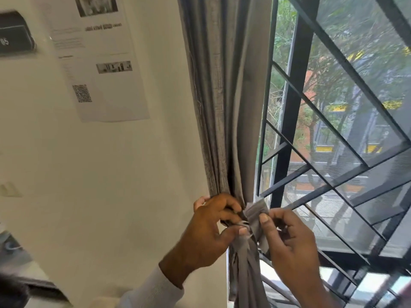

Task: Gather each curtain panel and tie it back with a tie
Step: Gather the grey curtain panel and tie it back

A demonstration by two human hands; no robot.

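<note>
A grey curtain panel (224, 96) hangs between the white wall and the window, gathered into a narrow bunch at hand height. A grey fabric tie (255, 211) wraps around that bunch. My left hand (209, 227) grips the gathered curtain and pinches a thin loop of the tie between thumb and finger. My right hand (289, 236) pinches the other end of the tie with thumb and forefinger, just right of the bunch. Below the hands the curtain falls in tight folds.
A black metal window grille (333, 134) with slanted bars and mesh fills the right side. A printed paper notice (100, 63) is stuck on the white wall at left. A dark device (15, 34) hangs at the upper left.
</note>
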